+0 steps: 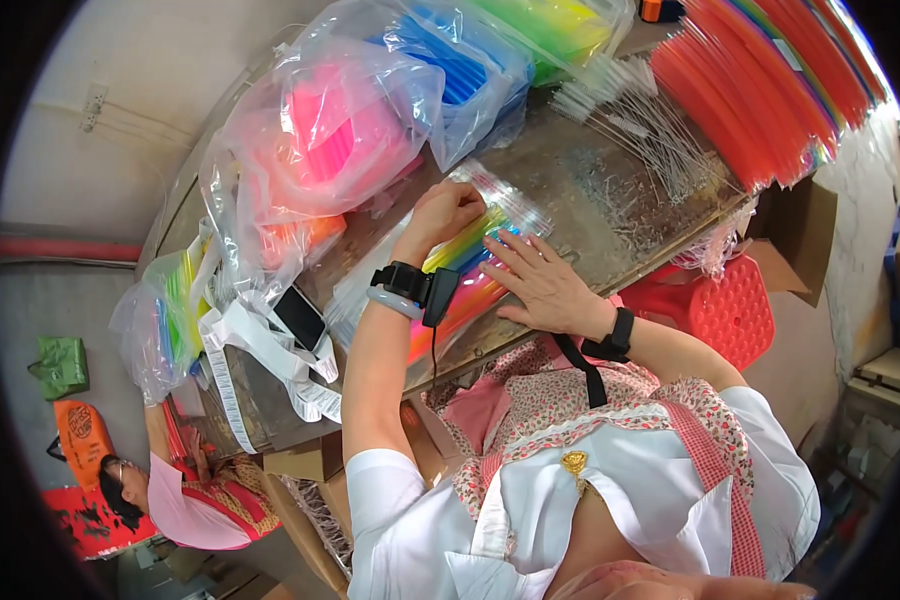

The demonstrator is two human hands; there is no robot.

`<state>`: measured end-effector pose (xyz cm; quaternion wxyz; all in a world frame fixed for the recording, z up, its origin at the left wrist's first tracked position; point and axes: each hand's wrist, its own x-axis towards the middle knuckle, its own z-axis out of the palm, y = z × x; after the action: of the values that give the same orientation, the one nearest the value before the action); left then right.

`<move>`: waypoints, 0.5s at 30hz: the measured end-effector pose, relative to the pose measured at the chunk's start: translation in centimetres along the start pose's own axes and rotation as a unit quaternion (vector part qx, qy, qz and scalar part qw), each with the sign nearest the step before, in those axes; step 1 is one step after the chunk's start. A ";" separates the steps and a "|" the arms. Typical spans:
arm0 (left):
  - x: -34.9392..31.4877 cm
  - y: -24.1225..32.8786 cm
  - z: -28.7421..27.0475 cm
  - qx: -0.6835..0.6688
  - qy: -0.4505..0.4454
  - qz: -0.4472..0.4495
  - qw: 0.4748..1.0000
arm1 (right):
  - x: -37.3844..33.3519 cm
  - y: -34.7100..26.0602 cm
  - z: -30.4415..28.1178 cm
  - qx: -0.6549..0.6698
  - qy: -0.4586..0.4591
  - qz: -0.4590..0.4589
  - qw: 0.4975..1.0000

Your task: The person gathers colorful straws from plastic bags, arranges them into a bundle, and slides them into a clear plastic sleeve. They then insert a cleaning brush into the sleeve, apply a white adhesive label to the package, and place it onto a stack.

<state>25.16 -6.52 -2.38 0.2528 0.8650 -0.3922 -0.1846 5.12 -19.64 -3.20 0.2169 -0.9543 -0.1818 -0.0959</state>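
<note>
Coloured plastic straws (470,275), in yellow, green, blue, pink and orange rows, lie side by side under glossy clear film on the table. My right hand (550,285) rests flat across them with its fingers spread. At their far end, my left hand (445,215) is closed, its fingers curled together by the edge of a clear plastic bag (510,195). What sits between those fingertips is hidden. More flat clear bags (362,292) lie under my left forearm. A small black device is strapped to my left wrist, and a dark band circles my right wrist.
Large bags of pink straws (320,130) and blue straws (460,75) stand beyond my hands. Thin wire-handled brushes (650,120) and bundled red straws (750,90) lie far right. A phone (300,318) and label strips (255,345) are left. Another person (205,500) works at lower left.
</note>
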 end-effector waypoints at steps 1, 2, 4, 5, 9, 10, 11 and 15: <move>-0.1 0.1 0.0 0.021 0.004 -0.004 1.000 | 0.0 0.0 -0.1 0.003 -0.001 0.003 1.000; -0.3 0.5 -0.1 0.021 0.000 -0.006 1.000 | 0.1 0.0 -0.2 0.006 -0.004 0.003 1.000; -0.9 1.7 0.4 0.041 0.051 -0.038 0.997 | 0.0 0.0 -0.3 0.012 -0.011 0.003 1.000; -1.0 2.0 0.7 0.051 0.077 -0.053 0.994 | 0.0 0.0 -0.3 0.016 -0.012 0.007 1.000; -0.8 1.8 1.3 0.096 0.118 -0.050 0.987 | 0.3 0.2 -0.4 0.016 -0.011 0.002 1.000; -0.7 1.5 1.0 0.098 0.119 -0.049 0.987 | 0.2 0.1 -0.4 0.018 -0.009 0.001 1.000; -0.6 1.1 0.4 0.057 0.078 -0.053 0.994 | 0.1 0.0 -0.4 0.019 -0.006 -0.001 1.000; -0.3 1.4 -0.6 -0.050 0.051 -0.059 0.996 | -0.1 -0.1 0.0 0.010 0.000 0.000 1.000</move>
<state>24.45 -6.94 -1.03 0.3037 0.8814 -0.3172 -0.1739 5.02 -19.63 -3.17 0.2265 -0.9521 -0.1829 -0.0937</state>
